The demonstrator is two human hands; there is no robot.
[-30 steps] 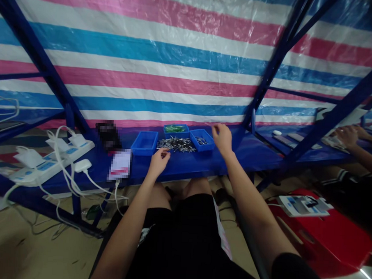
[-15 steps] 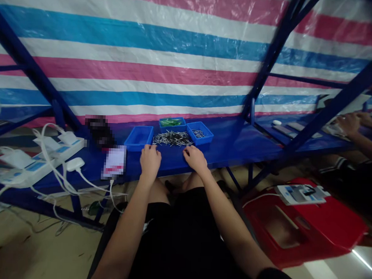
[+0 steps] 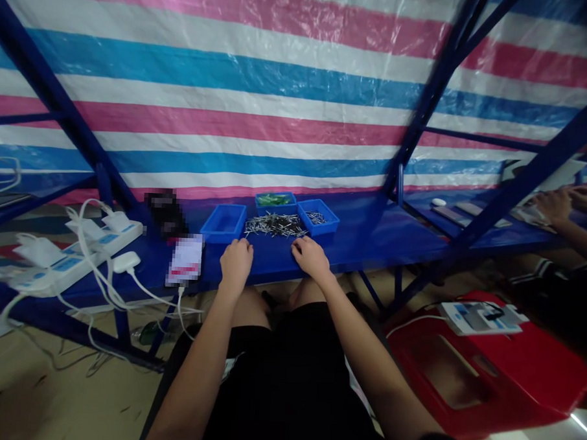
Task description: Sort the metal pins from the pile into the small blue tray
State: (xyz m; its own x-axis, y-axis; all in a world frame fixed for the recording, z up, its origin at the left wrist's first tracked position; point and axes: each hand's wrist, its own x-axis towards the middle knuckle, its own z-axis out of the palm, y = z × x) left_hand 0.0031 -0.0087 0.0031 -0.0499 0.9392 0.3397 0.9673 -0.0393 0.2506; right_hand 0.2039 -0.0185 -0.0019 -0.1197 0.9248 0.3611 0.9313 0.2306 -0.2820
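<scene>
My left hand rests at the front edge of the blue table, its fingers curled in and nothing visible in them. To its right my right hand also lies at the edge, fingers bent together, with no object showing. Just beyond both hands is a loose pile of small, thin silver and black metal pieces, too small to name exactly. An empty-looking blue bin stands left of the pile. Behind it, another blue bin holds green pieces. A third blue bin on the right contains silver pieces.
On the left lie a white power strip with cables, a blurred dark object and a blurred pale phone-like object on a cable. Blue frame bars slant up. A red stool is at right, near another person's hand.
The view has shifted slightly, so the table things appear a little lower and further right. Both hands stay at the table edge beside the pile.
</scene>
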